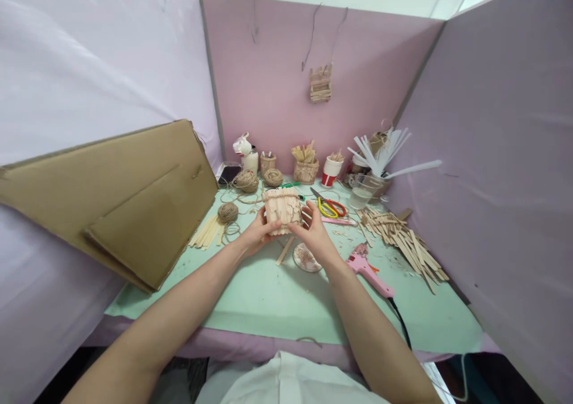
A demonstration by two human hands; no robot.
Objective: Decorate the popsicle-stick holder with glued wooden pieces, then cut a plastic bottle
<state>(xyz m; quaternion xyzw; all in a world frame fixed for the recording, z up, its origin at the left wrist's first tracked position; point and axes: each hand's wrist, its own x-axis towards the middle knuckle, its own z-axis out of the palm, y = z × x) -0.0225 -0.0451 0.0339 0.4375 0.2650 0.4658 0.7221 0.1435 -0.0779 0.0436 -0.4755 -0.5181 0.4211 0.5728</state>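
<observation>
Between both hands I hold a small popsicle-stick basket [283, 207] with twine along its upper edge, raised above the table. My left hand [259, 232] grips its lower left side, thumb on the front. My right hand [314, 228] holds its right side, thumb near the lower corner and fingers curled at the edge. Beneath the right wrist lies a round, stained disc [307, 257]. A loose wooden stick [285, 250] rests just below the basket. To the right, a pink glue gun [370, 274] lies on its side with its cord trailing over the table edge.
Scissors [329, 206] lie behind my right hand. A pile of wooden sticks [407, 240] covers the right side. Twine balls [228, 212] and flat sticks [206, 232] sit left. Large cardboard [134, 201] leans at the left wall. Cups and a stick-filled basket [306, 170] line the back.
</observation>
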